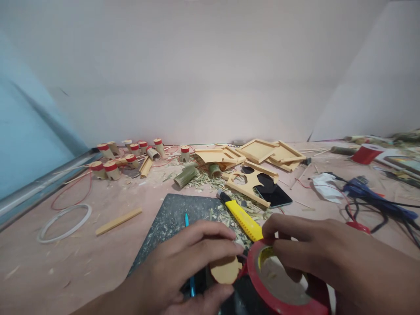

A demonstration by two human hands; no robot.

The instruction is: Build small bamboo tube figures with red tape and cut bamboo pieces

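Observation:
My left hand [193, 258] is closed round a short cylinder with a round, pale wooden top [225, 270]. In my right hand [305, 249] is a large roll of red tape [256, 275], gripped at its upper rim with fingers inside the ring. A strip of red tape runs from the roll to the side of the wooden-topped piece. Beneath both hands lies a dark stone slab [164, 227]. A blue pen [187, 219] rests on it, partly hidden by my left hand. The yellow cutter [243, 218] lies just beyond my hands.
Several red-banded cylinders [111, 169] stand at the back left, near a white ring [42, 234] and a wooden strip [118, 222]. Wooden trays [257, 151], a phone [278, 197] and shavings lie behind the slab. A blue tool with cables [377, 197] is at right.

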